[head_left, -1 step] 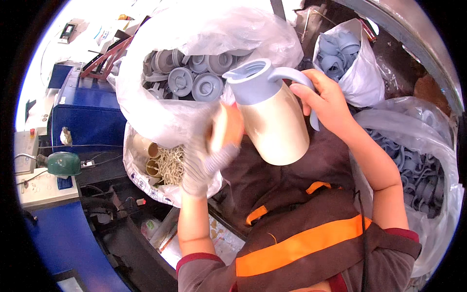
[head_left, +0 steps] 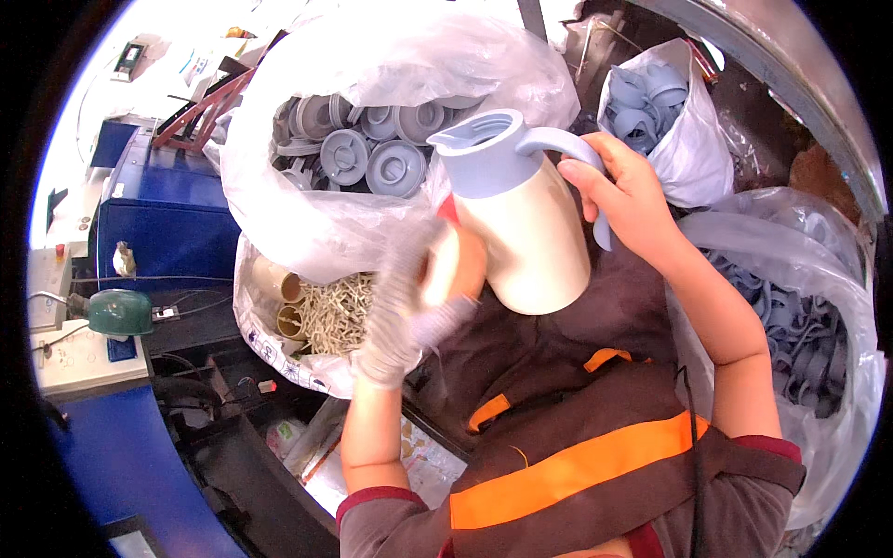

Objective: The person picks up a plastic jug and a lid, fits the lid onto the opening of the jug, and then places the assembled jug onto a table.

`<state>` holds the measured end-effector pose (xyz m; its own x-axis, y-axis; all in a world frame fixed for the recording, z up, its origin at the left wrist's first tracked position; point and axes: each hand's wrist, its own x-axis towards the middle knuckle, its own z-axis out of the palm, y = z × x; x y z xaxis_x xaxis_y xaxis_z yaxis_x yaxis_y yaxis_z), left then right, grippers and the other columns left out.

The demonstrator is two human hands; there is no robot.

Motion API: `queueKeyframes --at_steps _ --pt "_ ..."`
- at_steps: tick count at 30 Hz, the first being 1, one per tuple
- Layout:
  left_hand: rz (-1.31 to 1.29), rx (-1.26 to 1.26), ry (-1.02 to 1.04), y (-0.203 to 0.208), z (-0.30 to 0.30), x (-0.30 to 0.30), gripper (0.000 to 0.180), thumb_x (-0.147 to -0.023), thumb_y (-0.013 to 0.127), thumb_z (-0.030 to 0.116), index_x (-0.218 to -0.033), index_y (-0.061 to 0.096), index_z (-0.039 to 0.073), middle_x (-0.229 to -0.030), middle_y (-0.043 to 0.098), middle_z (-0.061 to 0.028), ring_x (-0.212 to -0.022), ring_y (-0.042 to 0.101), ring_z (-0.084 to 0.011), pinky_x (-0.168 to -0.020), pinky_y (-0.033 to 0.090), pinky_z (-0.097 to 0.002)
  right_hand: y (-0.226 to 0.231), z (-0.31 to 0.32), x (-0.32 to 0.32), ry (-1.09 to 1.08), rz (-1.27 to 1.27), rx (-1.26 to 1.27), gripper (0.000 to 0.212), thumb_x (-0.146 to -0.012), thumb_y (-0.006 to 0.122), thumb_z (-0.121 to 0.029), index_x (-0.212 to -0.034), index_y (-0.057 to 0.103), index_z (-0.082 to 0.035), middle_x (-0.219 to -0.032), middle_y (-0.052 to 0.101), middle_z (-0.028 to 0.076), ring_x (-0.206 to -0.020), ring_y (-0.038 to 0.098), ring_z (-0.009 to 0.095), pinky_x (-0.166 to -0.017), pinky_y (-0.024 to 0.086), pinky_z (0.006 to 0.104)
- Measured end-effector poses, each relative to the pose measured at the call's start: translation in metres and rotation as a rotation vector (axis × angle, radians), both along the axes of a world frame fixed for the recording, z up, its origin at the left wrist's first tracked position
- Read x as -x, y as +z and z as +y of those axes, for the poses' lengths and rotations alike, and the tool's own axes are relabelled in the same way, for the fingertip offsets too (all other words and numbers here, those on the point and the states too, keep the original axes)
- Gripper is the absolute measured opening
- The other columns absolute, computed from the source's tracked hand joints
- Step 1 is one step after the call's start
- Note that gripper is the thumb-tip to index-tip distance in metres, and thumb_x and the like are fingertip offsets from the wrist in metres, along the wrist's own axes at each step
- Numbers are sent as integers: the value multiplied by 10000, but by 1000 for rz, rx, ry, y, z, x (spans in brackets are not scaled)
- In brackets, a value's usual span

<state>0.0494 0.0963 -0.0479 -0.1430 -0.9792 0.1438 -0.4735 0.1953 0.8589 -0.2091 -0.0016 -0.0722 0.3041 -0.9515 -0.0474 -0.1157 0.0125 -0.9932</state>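
Note:
My bare right hand [head_left: 625, 191] is closed round the grey-blue handle of a cream jug [head_left: 526, 246]. The jug has a grey-blue collar and spout, and its top is uncovered. It leans slightly, its base over my dark apron [head_left: 502, 344]. My left hand [head_left: 405, 312], in a pale glove, is smeared by motion beside the jug's left side. Between its fingers shows a rounded tan-orange thing [head_left: 460, 265], too blurred to name. I cannot tell whether it touches the jug. A small red patch [head_left: 448, 209] shows just above it, against the jug.
Grey lids fill a large plastic bag [head_left: 307, 219] ahead. Below it, a white bag [head_left: 251, 321] holds cream tubes and pale curly pieces. Grey-blue parts fill a white bag [head_left: 702, 167] at far right and a clear bag [head_left: 828, 242] at right. Blue machinery [head_left: 167, 223] stands left.
My left hand with the tan-orange thing has shifted slightly right and down along the jug's side. My right hand and the jug have barely moved.

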Motion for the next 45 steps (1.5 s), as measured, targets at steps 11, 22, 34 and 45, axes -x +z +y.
queueKeyframes --at_steps 11,22,34,45 --pt "-244 67 80 -19 5 -28 451 -675 766 335 -933 689 -27 -1241 490 -282 -1116 497 -423 -999 368 -432 30 30 -58 497 430 657 357 -809 671 -337 -1040 613 -71 -906 660 127 -774 652 306 -665 514 371" --pt "884 -414 682 -71 67 -110 460 -870 623 316 -1174 595 -27 -1152 597 -103 -1042 561 -166 -913 425 -281 -118 -169 -231 508 838 1129 367 -843 546 -117 -1210 545 -93 -1299 525 133 -1164 524 313 -943 438 396" --pt "811 -99 882 -91 89 -121 583 -885 574 411 -1246 510 -42 -1155 595 -106 -1064 562 -185 -943 423 -319 -104 -150 -198 490 729 1366 274 -687 681 -138 -953 622 -108 -877 556 62 -856 557 269 -764 434 377" --pt "340 355 706 -62 78 -76 210 -752 691 140 -920 704 14 -1413 296 -127 -1160 499 -257 -972 407 -333 -147 -89 -122 368 808 954 531 -732 686 -211 -1225 525 -99 -1264 529 108 -1169 494 292 -933 398 420"
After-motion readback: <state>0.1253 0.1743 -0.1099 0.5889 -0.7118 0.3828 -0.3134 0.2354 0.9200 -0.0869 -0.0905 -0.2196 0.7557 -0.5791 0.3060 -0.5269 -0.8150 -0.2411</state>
